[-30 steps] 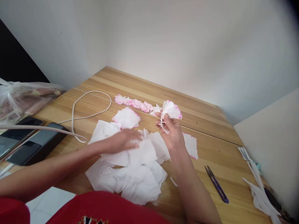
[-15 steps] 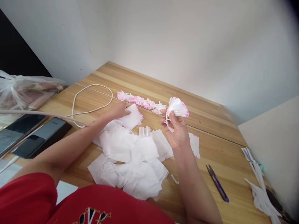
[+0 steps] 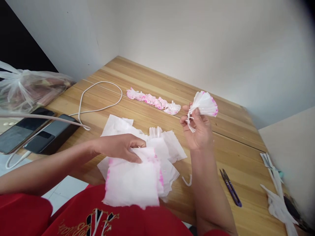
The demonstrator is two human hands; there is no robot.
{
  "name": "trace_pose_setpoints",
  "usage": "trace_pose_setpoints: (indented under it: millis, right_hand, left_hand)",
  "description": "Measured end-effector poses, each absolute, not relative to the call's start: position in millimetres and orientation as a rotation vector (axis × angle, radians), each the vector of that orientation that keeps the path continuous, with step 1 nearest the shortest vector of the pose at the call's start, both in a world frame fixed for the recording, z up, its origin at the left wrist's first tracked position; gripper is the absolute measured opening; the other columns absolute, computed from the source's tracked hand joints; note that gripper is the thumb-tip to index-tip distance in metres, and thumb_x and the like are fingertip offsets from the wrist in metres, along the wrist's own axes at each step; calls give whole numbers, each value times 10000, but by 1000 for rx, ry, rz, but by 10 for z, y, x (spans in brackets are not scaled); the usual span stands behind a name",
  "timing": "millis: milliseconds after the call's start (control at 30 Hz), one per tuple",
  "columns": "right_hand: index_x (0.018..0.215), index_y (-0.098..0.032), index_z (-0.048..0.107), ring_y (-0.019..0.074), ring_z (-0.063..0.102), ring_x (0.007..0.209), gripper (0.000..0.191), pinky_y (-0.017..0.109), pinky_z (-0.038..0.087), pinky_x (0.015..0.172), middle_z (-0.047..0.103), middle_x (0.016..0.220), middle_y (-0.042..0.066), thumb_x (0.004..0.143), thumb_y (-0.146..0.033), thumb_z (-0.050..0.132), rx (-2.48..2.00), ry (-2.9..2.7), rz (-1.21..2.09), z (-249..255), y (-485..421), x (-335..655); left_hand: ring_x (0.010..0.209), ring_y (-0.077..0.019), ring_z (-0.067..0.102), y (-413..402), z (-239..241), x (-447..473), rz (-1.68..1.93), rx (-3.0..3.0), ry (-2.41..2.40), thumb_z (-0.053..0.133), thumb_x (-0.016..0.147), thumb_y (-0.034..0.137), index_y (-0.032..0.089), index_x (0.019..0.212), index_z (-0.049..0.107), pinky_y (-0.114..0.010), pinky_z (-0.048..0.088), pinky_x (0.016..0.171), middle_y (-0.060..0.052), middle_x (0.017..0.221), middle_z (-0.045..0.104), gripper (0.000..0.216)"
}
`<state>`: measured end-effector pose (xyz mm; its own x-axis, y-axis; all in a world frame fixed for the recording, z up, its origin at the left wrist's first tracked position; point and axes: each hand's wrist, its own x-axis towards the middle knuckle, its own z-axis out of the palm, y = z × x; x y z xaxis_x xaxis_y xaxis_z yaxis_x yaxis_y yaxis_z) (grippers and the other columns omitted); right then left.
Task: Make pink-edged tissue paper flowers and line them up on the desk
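Note:
Between the thumb and fingers of my left hand [image 3: 123,146] are thin white sheets with pink edges [image 3: 134,182], hanging down over the near side of the table. My right hand [image 3: 198,126] is raised and pinches a fan-shaped pleated white paper flower [image 3: 203,104] with a pink rim; a white tie dangles at its gathered base. Below and behind my left hand lies a loose pile of white sheets [image 3: 173,144], partly covered by the held ones. A row of ruffled pink-and-white flowers [image 3: 152,100] lies farther back on the table.
Purple-handled thread snips [image 3: 230,188] lie right of my right forearm, and a short white strip [image 3: 187,181] left of it. A white cable [image 3: 100,82] loops at the left, near a phone [image 3: 26,129], a black device [image 3: 50,134] and a plastic bag [image 3: 31,88]. White strips [image 3: 275,196] lie at the right edge.
My left hand has brought pink-edged sheets from the back of the pile toward my body. My right hand, still pinching the flower, has shifted right in view and away from the row.

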<state>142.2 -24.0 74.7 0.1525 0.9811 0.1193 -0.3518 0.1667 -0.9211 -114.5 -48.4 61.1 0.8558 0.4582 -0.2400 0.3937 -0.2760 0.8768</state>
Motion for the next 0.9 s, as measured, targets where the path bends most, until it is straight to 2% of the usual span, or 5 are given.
trace_pose_setpoints:
  millis: [200,333,467,700,900]
  right_hand:
    - [898,-277,708,61,591,615,223,205,507,617,733,906,-36,721,-396,775,-885,-931,1128,790,-252,1456]
    - [904,-276,709,53,588,610,222,193,512,621,734,899,-40,726,-392,773,-882,-934,1140,793,-256,1457]
    - [882,-258,711,53,592,606,222,187,509,607,736,883,-34,718,-392,778,-890,-926,1142,780,-264,1440]
    - [863,-241,712,54,593,584,221,195,496,585,739,863,-25,714,-390,780,-906,-922,1166,745,-254,1403]
    - [883,-237,719,60,604,595,222,197,498,594,743,868,-15,726,-386,773,-934,-903,1212,673,-227,1354]
  left_hand:
    - [949,-250,609,-570,308,-1205,161,2378,1092,577,847,382,214,1187,583,-344,433,815,-72,1050,677,379]
    - [1151,-315,532,-585,269,-823,464,2676,941,560,864,517,180,1213,588,-481,349,1010,-143,1266,599,486]
    - [1297,-364,424,-422,44,-346,269,2751,700,591,841,532,186,1289,550,-535,302,1063,-170,1422,475,568]
    - [1378,-337,353,-489,-235,-360,259,2646,599,626,832,463,164,1187,613,-490,256,1138,-153,1430,473,464]
    - [1409,-320,319,-731,95,-687,297,2563,536,516,899,518,165,1346,505,-476,256,1156,-153,1495,404,570]
